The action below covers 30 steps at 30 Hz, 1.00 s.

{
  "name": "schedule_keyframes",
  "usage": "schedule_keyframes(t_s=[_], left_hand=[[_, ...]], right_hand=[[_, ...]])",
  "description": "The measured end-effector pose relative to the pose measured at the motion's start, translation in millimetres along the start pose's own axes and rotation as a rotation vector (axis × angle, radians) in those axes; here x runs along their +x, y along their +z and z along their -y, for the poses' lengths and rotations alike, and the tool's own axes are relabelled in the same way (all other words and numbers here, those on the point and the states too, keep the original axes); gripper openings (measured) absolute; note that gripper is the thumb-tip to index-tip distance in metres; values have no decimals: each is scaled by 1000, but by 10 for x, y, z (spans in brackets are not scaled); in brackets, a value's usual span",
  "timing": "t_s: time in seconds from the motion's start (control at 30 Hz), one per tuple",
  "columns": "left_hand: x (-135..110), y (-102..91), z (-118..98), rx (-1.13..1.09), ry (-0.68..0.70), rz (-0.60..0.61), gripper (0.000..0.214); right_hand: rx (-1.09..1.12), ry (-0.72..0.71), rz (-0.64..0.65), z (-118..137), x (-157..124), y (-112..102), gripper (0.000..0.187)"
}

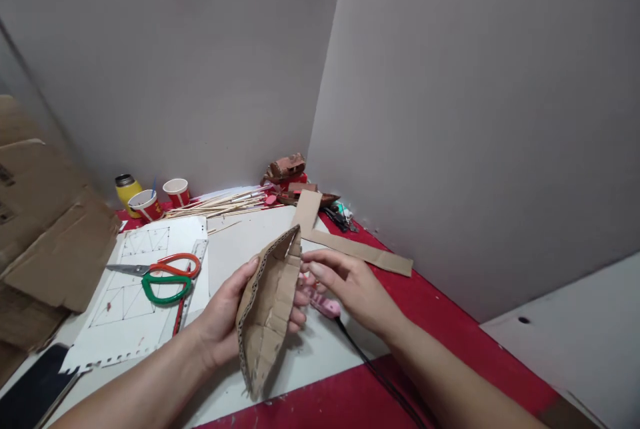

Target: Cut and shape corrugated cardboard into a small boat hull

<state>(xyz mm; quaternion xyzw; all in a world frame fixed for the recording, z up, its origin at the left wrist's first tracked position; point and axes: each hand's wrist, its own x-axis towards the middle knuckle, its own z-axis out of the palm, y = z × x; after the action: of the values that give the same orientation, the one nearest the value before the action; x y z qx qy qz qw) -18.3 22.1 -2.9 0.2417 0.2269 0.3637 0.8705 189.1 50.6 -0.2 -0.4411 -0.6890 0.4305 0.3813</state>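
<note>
A boat-shaped piece of folded brown cardboard (273, 299) is tilted upright over the white work surface. My left hand (227, 312) grips it from the left and underneath, with fingertips showing past its right side. Close to the upper right edge of the cardboard is my right hand (345, 279), fingers bent and apart; whether the fingertips touch the edge is hard to tell. Below and between the hands lies a pink glue gun (327, 307), partly hidden, its black cord (367, 365) running toward the front.
Scissors (167, 277) with orange and green handles lie on a drawn sheet (107, 309) at left. Behind are wooden sticks (225, 202), paper cups (177, 193) and a yellow bottle (129, 194). An L-shaped cardboard strip (367, 252) lies right, near the grey wall (450, 115).
</note>
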Motion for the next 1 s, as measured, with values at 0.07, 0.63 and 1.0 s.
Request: schedule_keyframes(t_s=[0.07, 0.63, 1.0], left_hand=[[11, 10, 73, -3, -23, 0, 65], [75, 0, 70, 668, 296, -567, 37], [-11, 87, -159, 1373, 134, -482, 15]], right_hand=[[176, 16, 59, 55, -42, 76, 38], [13, -85, -78, -15, 65, 46, 16], [-444, -89, 156, -78, 25, 329, 18]])
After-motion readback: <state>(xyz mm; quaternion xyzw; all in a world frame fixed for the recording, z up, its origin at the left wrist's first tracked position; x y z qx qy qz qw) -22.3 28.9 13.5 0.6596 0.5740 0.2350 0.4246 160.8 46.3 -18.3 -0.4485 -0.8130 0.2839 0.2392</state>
